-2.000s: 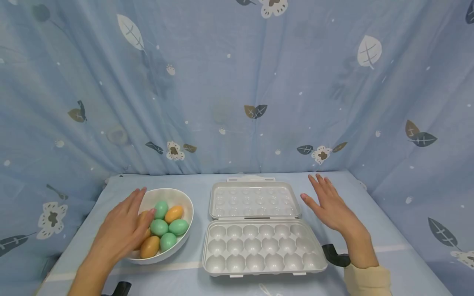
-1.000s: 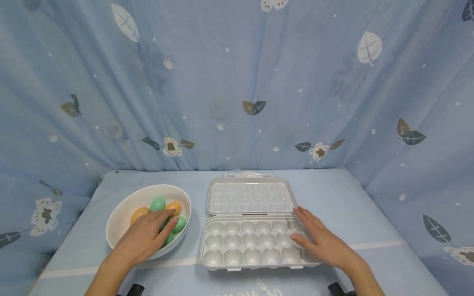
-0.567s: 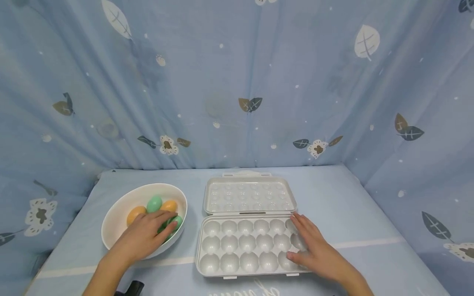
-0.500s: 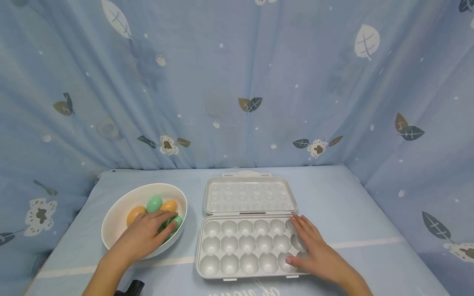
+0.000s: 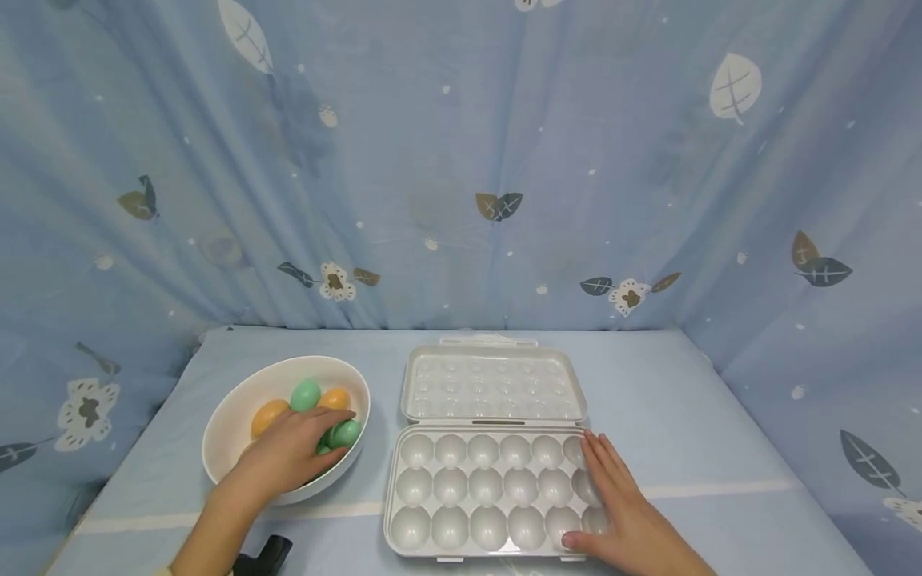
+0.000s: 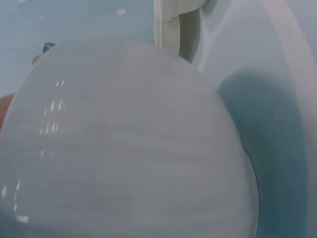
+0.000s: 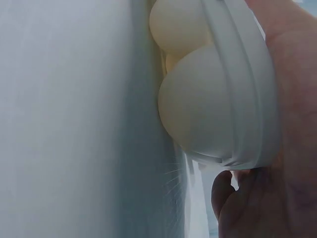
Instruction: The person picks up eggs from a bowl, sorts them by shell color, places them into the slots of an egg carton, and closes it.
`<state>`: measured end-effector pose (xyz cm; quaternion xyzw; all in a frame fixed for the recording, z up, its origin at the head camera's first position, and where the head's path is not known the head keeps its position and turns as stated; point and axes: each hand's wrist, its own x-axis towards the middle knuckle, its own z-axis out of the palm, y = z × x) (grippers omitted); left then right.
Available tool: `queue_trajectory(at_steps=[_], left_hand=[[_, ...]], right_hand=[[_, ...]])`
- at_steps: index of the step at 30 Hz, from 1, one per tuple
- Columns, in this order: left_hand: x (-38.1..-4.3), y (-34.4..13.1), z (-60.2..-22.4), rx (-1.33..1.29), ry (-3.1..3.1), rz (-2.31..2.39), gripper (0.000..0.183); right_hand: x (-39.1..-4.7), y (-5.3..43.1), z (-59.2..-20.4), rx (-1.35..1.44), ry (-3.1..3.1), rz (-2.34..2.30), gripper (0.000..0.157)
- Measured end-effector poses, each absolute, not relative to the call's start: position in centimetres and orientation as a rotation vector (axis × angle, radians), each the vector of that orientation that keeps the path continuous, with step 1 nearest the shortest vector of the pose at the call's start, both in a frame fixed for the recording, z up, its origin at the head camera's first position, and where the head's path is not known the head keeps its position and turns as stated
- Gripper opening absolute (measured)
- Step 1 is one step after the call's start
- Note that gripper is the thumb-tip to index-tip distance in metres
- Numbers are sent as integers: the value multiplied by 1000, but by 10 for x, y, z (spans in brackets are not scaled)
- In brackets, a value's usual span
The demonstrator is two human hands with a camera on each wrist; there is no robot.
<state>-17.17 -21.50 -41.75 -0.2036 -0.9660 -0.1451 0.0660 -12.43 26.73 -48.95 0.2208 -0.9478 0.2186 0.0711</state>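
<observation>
In the head view, my left hand (image 5: 284, 452) reaches into a white bowl (image 5: 230, 416). Its fingers and thumb pinch a green egg (image 5: 346, 434) near the right wall; the fingertips are partly hidden. Around it lie another green egg (image 5: 306, 394) and orange eggs (image 5: 268, 418). The left wrist view shows mostly the bowl's outer wall (image 6: 133, 129). My right hand (image 5: 623, 512) rests against the right end of the grey egg tray (image 5: 468, 474), fingers straight along its edge and thumb over the near rim. Rounded cup bottoms (image 7: 198, 101) of the tray show beside the palm in the right wrist view.
The tray's lid (image 5: 493, 384) lies folded back behind it, its dimpled inside facing up. A pale blue cloth (image 5: 691, 400) covers the table. Patterned blue curtain (image 5: 403, 144) hangs behind and along both sides. A black wrist mount (image 5: 265, 556) sits below the left wrist.
Over two seconds, both hands have come down, the left into the bowl and the right to the tray's right end. Lately the left fingers have drawn in around a green egg.
</observation>
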Motion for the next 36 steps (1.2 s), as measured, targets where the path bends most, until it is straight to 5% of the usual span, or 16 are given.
queue_trajectory(at_steps=[8,17,36], left_hand=[[-175,-209,-413,-541,-2913,-486,33],[-171,-200,-399,-382,-2740,-603,45],[-169,-159,-404,-474,-2518,-846,41]], right_hand=[[-122,267,-486,650,-2925,585,135],[-121,268,-484,650,-2928,593,133],[-122,270,-489,682,-2885,604,133]])
